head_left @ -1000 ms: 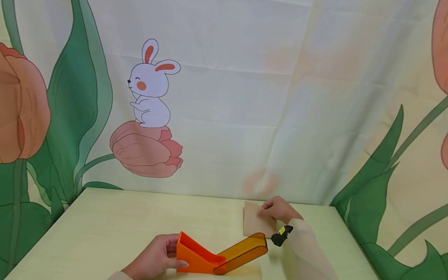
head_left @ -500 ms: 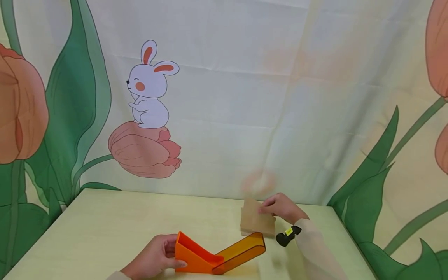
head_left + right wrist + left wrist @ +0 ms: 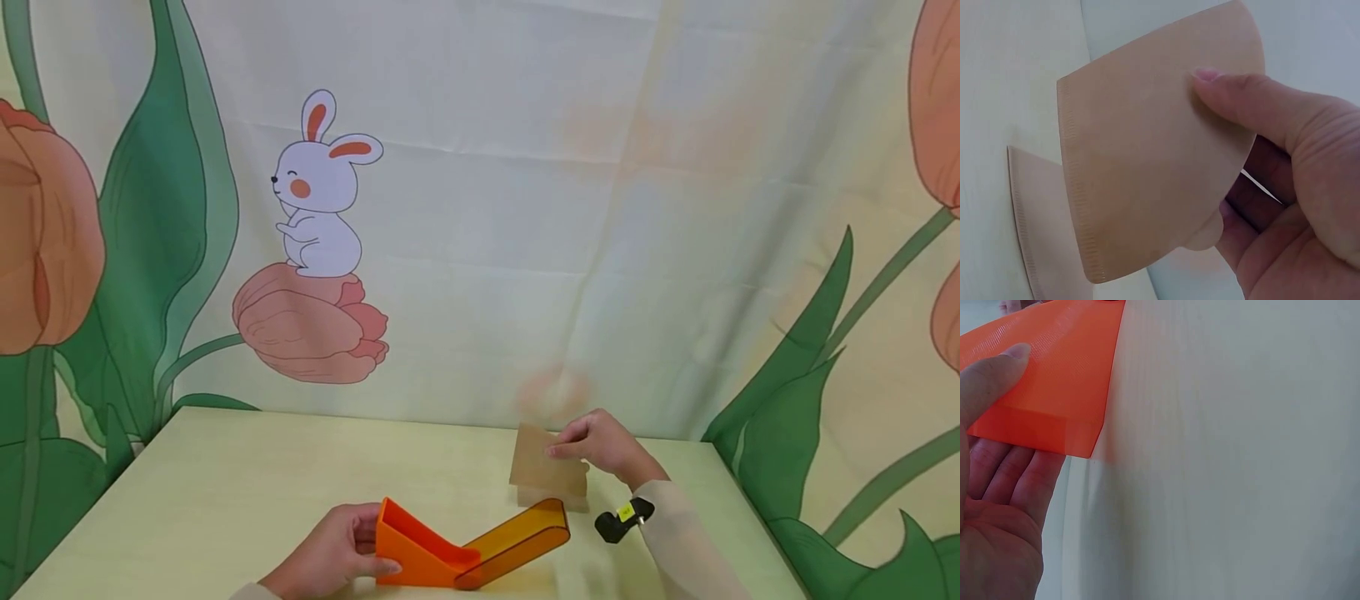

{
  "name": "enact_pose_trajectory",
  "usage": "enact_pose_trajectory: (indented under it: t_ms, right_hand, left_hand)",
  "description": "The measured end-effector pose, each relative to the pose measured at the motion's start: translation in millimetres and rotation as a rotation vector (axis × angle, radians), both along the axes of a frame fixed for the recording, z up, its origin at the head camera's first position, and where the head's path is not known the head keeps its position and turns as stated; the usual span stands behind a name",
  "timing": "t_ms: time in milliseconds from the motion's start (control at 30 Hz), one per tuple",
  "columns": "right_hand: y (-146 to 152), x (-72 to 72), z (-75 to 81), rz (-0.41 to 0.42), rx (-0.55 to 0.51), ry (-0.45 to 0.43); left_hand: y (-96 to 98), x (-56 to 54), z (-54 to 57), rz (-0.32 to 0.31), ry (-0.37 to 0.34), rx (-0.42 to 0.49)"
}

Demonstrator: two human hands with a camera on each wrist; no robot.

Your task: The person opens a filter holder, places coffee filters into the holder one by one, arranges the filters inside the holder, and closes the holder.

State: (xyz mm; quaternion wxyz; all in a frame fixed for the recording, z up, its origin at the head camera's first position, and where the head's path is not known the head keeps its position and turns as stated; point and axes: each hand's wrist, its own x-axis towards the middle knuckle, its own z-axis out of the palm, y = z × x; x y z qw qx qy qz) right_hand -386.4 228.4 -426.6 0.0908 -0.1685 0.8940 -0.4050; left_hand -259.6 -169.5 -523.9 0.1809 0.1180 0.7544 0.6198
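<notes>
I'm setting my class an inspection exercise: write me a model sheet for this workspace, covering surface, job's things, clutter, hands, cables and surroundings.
Surface: pale, smooth table.
Job's things: orange wedge-shaped plastic holder with a see-through amber plastic cover slanting upward from its low end; tan fan-shaped paper filter, held; at least one more tan filter below it.
Clutter: nothing seen.
Hands: left hand grips the holder's tall end; right hand pinches the held filter; black, yellow-labelled device at the right wrist.
Cables: nothing seen.
Surroundings: pale cloth backdrop printed with a white rabbit and tulips.
</notes>
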Motion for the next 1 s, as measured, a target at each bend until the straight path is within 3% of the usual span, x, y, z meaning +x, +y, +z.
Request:
enact_pose_trajectory:
  t_ms: [167,400,633,1000]
  right_hand:
    - [-3.4,6.0,8.0,0.031,-0.025,0.036]
    - [-10.9,21.1,21.1,0.007,-0.041,0.048]
    - [-25.7,39.0,38.5,0.085,-0.051,0.128]
    - [-41.4,55.2,51.8,0.119,-0.089,0.136]
  left_hand:
    - [-1.7,0.4,-1.2,-0.001,-0.005,0.012]
    - [0.7,0.3,0.6,-0.002,-0.007,0.012]
    - [0.6,1.2,1.2,-0.009,-0.001,0.017]
    - [0.8,0.2,0.3,-0.020,-0.002,0.036]
